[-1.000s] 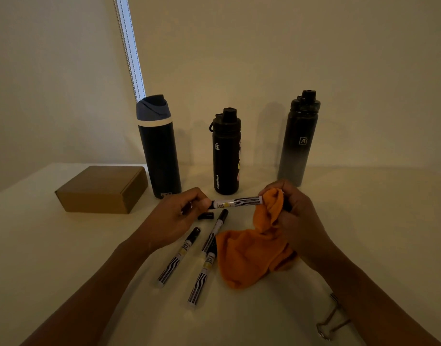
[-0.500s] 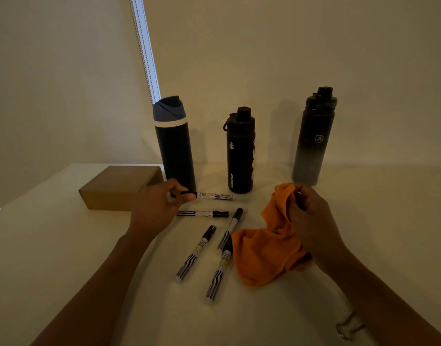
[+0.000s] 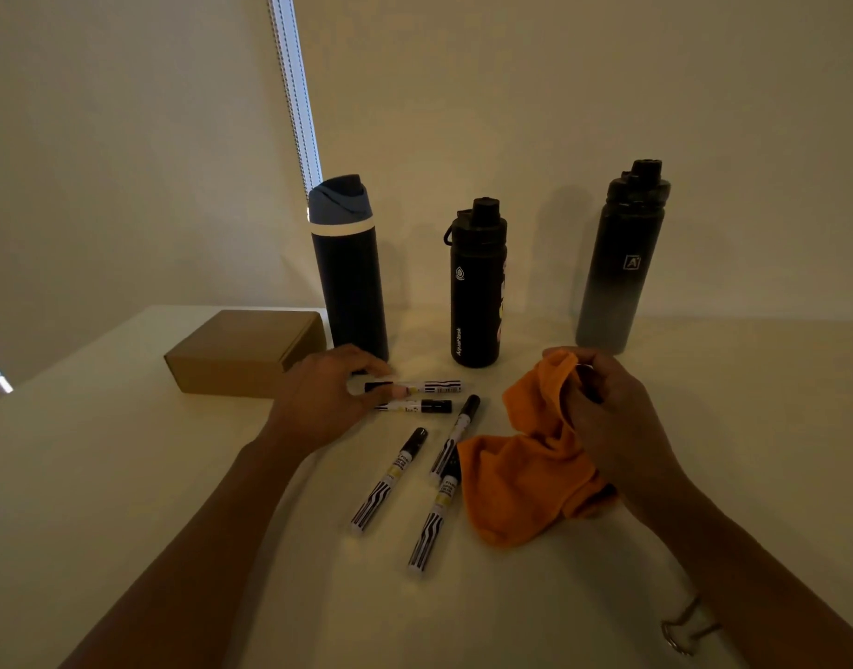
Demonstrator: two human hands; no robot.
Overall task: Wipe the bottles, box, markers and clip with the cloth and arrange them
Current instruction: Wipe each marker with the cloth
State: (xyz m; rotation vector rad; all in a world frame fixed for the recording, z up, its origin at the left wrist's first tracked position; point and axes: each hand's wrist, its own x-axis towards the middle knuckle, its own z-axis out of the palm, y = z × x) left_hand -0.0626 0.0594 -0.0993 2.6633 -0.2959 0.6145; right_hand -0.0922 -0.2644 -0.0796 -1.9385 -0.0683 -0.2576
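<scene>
Two markers now lie crosswise at 12 o'clock of the marker cluster, and that is the news: the wiped marker (image 3: 429, 388), which a second ago hangs between both hands against the cloth, is down on the table (image 3: 125, 499), parallel to its neighbour (image 3: 417, 406) and just behind it. The left hand (image 3: 328, 393) is over its 9 o'clock end with fingers curved down, and whether they pinch it or have let go I cannot tell. The right hand (image 3: 613, 422), out at 3 o'clock, is clamped on a bunched corner of the orange cloth (image 3: 521, 480), the rest draped onto the table. So the hands are apart, and one wipe is finished by the look of it. Three markers wait at 6 o'clock of the laid pair, lying lengthwise: the left one (image 3: 391, 480), the middle one (image 3: 456, 434) and the near one (image 3: 434, 521), right against the cloth's edge (touching or tucked under, hard to say). Behind stand the grey-lidded bottle (image 3: 349, 282), the short bottle (image 3: 477, 292) and the tall bottle (image 3: 617, 268), with the box (image 3: 241, 352) at 10 o'clock and the clip (image 3: 685, 630) at 5 o'clock. My read: one of the three loose markers goes to the cloth next.
</scene>
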